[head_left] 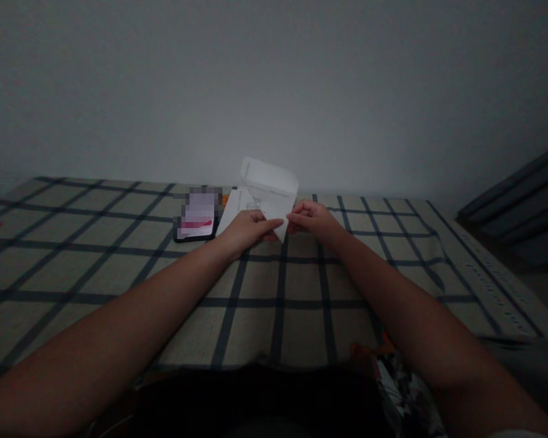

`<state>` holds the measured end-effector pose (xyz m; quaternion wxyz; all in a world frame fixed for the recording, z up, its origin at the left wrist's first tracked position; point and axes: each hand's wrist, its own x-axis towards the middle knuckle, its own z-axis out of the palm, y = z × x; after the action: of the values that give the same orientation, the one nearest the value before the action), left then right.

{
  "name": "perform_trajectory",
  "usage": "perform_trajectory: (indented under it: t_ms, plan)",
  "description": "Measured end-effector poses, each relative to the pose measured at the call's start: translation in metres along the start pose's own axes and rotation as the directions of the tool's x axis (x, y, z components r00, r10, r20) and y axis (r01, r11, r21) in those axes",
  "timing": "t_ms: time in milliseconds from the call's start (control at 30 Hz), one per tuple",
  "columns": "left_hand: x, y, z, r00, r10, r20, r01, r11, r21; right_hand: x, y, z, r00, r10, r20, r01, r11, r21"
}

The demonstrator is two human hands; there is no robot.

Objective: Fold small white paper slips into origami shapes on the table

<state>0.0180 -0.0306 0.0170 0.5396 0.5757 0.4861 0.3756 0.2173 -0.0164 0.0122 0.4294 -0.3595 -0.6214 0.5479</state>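
Note:
A white printed sheet of paper [271,188], folded and creased, is held up above the table. Its upper part stands bent back, and its lower end narrows to a point between my hands. With the thumb lying across the paper, my left hand [253,228] grips its lower left part; the fingers behind are mostly hidden. At the lower right edge, my right hand [311,218] pinches the paper between thumb and fingertips. Behind my left hand, another white paper [232,210] lies on the tablecloth, partly covered.
A dark-framed phone [196,216] with a lit, blurred screen lies left of the papers. The checked tablecloth [296,328] covers the table, which meets a plain wall [274,79]. Grey folded fabric [525,207] is at the right. An orange and white patterned item [397,383] sits below the front edge.

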Motion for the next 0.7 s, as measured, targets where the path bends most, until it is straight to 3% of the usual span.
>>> perform_trajectory:
  t_ms: [200, 367, 700]
  plan:
    - [0.0007, 0.0002, 0.0017, 0.999, 0.039, 0.019, -0.036, 0.990, -0.139, 0.0002, -0.0012, -0.0003, 0.998, 0.054, 0.031, -0.055, 0.997, 0.055]
    - [0.0014, 0.0003, 0.0009, 0.995, 0.016, 0.098, 0.007, 0.973, -0.230, -0.0007, -0.0016, -0.0013, 0.997, 0.048, 0.061, -0.050, 0.999, 0.017]
    - [0.0045, -0.0047, -0.0014, 0.989, 0.013, 0.150, 0.022, 0.974, -0.226, -0.0014, -0.0025, -0.0012, 0.997, 0.036, 0.074, -0.034, 0.999, -0.029]
